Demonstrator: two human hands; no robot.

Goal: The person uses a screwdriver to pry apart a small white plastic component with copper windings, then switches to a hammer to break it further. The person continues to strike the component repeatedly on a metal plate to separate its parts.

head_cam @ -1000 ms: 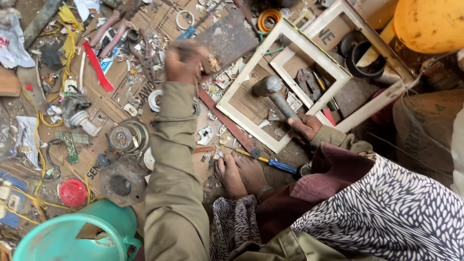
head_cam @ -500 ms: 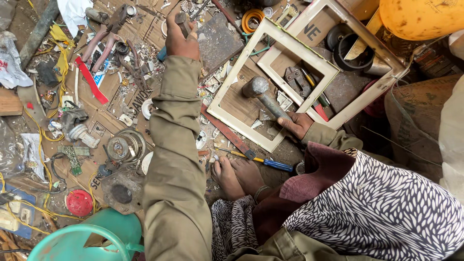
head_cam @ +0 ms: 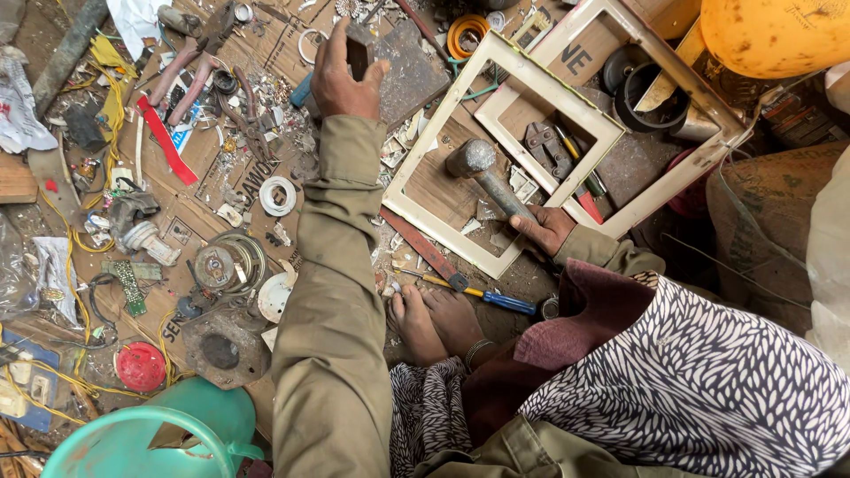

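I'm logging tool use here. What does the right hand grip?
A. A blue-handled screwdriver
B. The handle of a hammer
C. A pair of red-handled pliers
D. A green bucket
B: the right hand wraps the handle of the hammer, whose head lies inside the cream frame; the screwdriver lies untouched on the ground.

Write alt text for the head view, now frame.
Seen from above, a seated person's left hand holds up a small dark block while the right hand grips a hammer resting inside a cream plastic frame. Scrap parts, wires and a screwdriver litter the cardboard around bare feet.
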